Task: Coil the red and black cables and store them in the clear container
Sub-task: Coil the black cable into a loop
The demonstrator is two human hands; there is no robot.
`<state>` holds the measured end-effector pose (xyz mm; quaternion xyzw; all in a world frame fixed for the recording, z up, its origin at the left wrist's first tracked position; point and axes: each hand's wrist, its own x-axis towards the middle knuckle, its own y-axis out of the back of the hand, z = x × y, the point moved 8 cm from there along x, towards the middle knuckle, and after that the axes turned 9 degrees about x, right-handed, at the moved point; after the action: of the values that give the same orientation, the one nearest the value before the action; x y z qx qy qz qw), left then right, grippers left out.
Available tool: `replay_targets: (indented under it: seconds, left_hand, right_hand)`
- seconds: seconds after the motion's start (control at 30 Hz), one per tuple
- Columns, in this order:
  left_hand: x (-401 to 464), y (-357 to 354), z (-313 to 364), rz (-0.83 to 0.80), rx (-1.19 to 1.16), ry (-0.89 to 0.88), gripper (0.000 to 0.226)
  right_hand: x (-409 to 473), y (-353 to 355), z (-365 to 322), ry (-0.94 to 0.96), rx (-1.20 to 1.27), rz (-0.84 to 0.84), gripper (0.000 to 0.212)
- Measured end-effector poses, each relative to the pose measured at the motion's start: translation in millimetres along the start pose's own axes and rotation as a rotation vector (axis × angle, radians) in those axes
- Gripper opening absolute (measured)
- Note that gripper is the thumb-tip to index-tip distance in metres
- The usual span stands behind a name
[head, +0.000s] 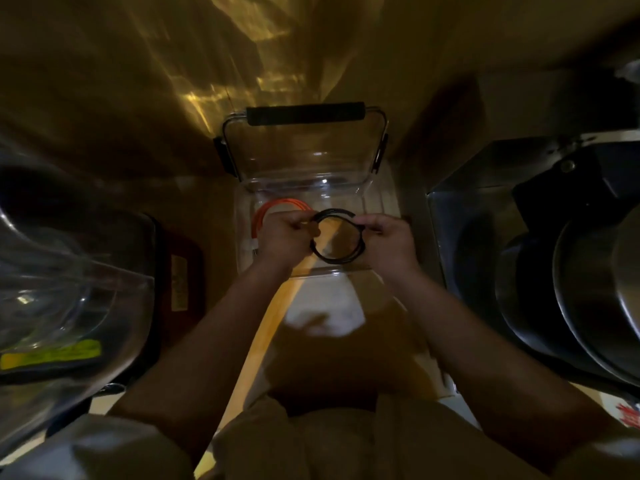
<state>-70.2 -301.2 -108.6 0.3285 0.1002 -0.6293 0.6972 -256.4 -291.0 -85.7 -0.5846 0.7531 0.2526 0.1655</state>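
Head view: the red cable [268, 216], coiled, already lies inside the clear container [372, 209], toward its left wall; that half appears done. The black cable [337, 235] is wound into a ring and held above the container's near part, not yet released. The left hand [285, 237] pinches the ring's left side; the right hand [389, 239] pinches its right side, both closed on it. Remaining, by my judgement: lowering the ring in beside the red coil.
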Motion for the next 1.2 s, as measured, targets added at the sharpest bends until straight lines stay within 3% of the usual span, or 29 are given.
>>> replay_targets:
  seconds: [0.2, 0.4, 0.57, 0.8, 1.2]
  left_hand:
    - [25.6, -11.7, -14.3, 0.090, 0.005, 0.066, 0.019]
    - [37.5, -15.6, -20.7, 0.158, 0.052, 0.069, 0.027]
    - [46.4, -22.7, -20.2, 0.169, 0.076, 0.044, 0.022]
    - [51.5, -28.4, -21.6, 0.199, 0.226, 0.005, 0.007]
    - [25.3, -25.0, 15.8, 0.187, 0.470, -0.200, 0.033]
  right_hand:
    - [30.0, -19.2, 7.2, -0.101, -0.039, -0.054, 0.033]
    - [41.5, -24.8, 29.5, -0.271, 0.055, -0.084, 0.041]
    - [44.4, -28.7, 37.3, -0.301, 0.131, -0.107, 0.044]
    - [44.9, -34.4, 33.3, -0.279, 0.188, -0.128, 0.058]
    - [42.0, -31.3, 18.0, -0.082, -0.131, -0.183, 0.063]
